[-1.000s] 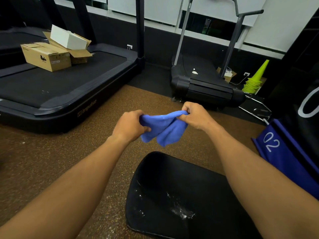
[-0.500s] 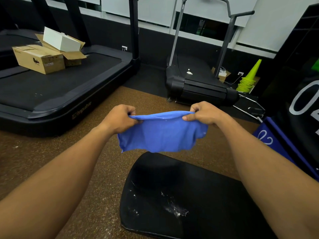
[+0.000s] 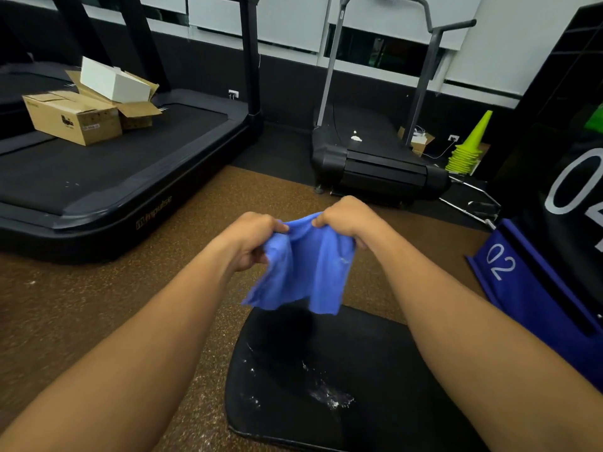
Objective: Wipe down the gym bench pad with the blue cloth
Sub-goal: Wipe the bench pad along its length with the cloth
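Blue cloth is hanging in the air between two hands, above the far end of the black bench pad and not touching it. Its top edge is bunching where both hands are gripping it. The left hand is pinching the cloth's upper left corner, with thumb and curled fingers closing on the fabric. The right hand is clutching the upper right part, its fingers curling round a gathered fold, so the hands are sitting near each other with a short span of cloth between them. Below the grips the cloth is drooping in loose folds, and its lower edge is overlapping the pad's far rim in the head view. White smears are showing on the pad's surface nearer the person. The pad is standing over a brown speckled floor. Beyond it, a black treadmill is carrying cardboard boxes, and a stack of green cones is standing at the right.
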`<control>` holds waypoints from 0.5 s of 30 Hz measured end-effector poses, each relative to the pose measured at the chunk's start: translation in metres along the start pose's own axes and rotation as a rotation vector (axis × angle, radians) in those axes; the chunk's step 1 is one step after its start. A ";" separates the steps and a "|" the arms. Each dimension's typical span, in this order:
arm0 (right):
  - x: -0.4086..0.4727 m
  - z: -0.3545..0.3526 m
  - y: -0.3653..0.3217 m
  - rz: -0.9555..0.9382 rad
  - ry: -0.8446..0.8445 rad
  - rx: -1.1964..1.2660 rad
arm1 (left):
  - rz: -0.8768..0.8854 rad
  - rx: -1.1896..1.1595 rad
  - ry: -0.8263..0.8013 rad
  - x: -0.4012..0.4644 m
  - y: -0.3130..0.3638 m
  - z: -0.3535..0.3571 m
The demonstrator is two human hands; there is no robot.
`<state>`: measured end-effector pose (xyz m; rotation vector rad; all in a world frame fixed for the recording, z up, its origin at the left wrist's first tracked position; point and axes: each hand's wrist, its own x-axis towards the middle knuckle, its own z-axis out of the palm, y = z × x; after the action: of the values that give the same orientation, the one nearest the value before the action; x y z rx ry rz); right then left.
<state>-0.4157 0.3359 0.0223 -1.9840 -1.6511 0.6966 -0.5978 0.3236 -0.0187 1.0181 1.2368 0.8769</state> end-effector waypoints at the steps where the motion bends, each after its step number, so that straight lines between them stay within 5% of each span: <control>1: -0.002 0.005 -0.005 -0.052 -0.038 -0.003 | 0.004 -0.012 -0.035 0.000 0.000 0.008; 6: -0.013 0.008 -0.008 -0.338 -0.096 0.042 | 0.033 -0.135 -0.136 -0.009 0.004 0.019; 10: -0.023 0.000 -0.002 -0.463 -0.298 -0.112 | 0.004 -0.258 -0.215 -0.018 0.009 0.007; 15: -0.023 0.008 0.000 -0.496 -0.094 -0.275 | 0.083 -0.043 -0.140 -0.011 0.001 0.008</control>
<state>-0.4242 0.3138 0.0186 -1.6156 -2.2811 0.3950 -0.5918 0.3127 -0.0145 1.0835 1.0599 0.8769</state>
